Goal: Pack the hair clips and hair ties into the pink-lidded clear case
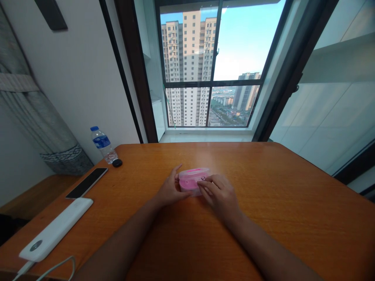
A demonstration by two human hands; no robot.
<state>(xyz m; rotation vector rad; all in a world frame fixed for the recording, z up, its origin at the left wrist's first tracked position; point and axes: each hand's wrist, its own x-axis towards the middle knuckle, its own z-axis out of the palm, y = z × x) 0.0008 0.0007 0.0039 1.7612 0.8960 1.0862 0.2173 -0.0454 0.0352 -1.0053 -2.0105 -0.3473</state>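
Above glossy wood point(278, 187), left hand point(169, 190) around rounded, translucent-pink case point(189, 184), right hand point(221, 195) against it, hold unclear.

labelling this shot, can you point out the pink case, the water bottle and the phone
Pink case point(190, 184): head view, on its pink front.
Water bottle point(102, 142): head view, on its blue label.
Phone point(87, 182): head view, mid-screen.

Nothing's readable: the blue-and-white label point(101, 141) on that clear, blue-capped plastic bottle point(111, 155), well left of the left fingers point(175, 171), just blurs.
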